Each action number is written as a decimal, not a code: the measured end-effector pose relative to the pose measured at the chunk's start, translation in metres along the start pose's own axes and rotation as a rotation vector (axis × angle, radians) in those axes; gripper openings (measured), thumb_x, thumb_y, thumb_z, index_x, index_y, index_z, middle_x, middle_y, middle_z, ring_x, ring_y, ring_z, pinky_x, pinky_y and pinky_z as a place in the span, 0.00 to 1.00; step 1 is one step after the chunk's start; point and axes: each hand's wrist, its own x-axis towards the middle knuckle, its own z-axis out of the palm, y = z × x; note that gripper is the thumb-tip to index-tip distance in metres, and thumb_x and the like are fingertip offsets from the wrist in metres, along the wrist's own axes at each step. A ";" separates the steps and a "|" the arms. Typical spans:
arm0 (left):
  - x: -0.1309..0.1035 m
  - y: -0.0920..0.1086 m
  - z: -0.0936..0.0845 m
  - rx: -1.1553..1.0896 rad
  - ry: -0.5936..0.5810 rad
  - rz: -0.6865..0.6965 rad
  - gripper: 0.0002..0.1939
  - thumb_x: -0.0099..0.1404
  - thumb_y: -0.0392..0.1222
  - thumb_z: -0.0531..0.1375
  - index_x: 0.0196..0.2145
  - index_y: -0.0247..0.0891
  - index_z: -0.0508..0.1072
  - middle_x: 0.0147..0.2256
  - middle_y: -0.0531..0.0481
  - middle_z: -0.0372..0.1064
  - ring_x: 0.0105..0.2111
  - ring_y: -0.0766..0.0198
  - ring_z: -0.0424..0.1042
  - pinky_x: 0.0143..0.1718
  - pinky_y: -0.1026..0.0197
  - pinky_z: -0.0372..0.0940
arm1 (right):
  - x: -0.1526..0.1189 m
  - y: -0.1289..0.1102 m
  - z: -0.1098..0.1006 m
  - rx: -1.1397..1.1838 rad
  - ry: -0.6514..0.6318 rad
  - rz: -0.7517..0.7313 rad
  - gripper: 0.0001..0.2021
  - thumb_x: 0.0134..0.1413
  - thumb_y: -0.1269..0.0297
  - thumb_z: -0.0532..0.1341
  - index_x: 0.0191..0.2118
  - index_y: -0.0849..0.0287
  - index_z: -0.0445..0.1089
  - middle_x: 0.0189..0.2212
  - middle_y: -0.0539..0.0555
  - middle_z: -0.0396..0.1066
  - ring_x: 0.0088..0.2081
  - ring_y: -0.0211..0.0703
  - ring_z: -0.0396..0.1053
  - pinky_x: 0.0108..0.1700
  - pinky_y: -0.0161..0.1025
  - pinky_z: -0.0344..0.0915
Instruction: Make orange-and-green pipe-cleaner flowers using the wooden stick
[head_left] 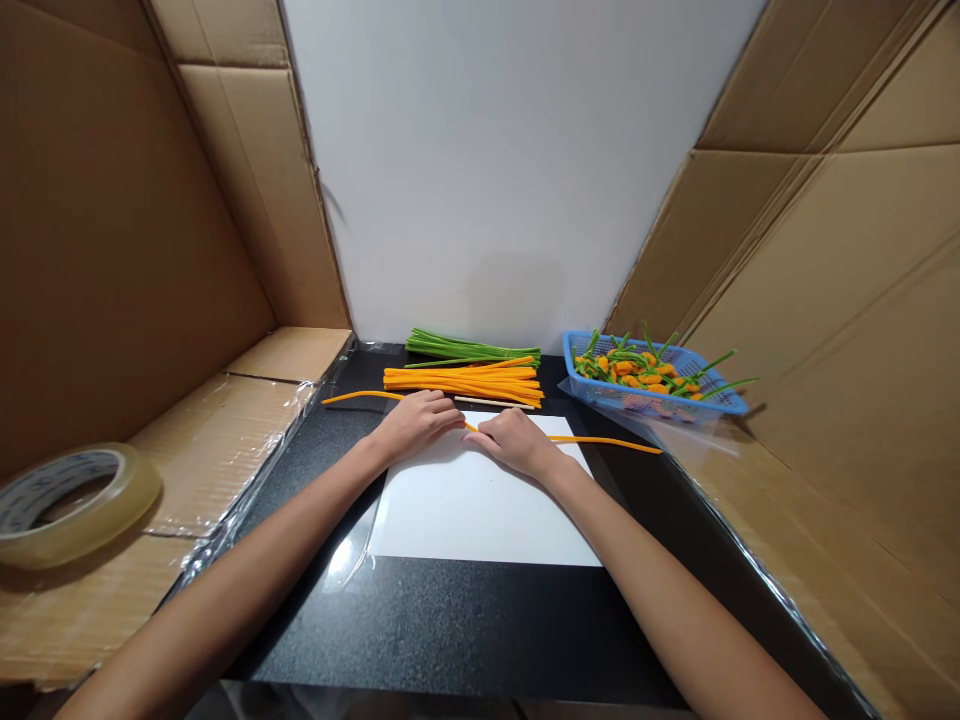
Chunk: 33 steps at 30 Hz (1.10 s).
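Observation:
An orange pipe cleaner stretches across the top of a white paper sheet, its two ends sticking out past my hands. My left hand is closed on it left of the middle. Close beside it, my right hand grips the same pipe cleaner, and a short orange piece shows between the two. Just beyond my hands lie a bundle of orange pipe cleaners and a thin pale stick. Behind them rests a bundle of green pipe cleaners.
A blue basket at the back right holds several orange and green pipe-cleaner pieces. A roll of clear tape lies on cardboard at the left. Cardboard panels flank the black tabletop, with a white wall behind.

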 end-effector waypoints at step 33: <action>-0.011 -0.015 -0.001 -0.030 -0.054 -0.258 0.10 0.71 0.36 0.54 0.39 0.37 0.77 0.35 0.47 0.77 0.35 0.61 0.73 0.37 0.61 0.63 | -0.007 0.032 -0.013 0.427 0.043 0.202 0.10 0.61 0.63 0.59 0.33 0.60 0.75 0.28 0.50 0.73 0.29 0.37 0.64 0.34 0.34 0.54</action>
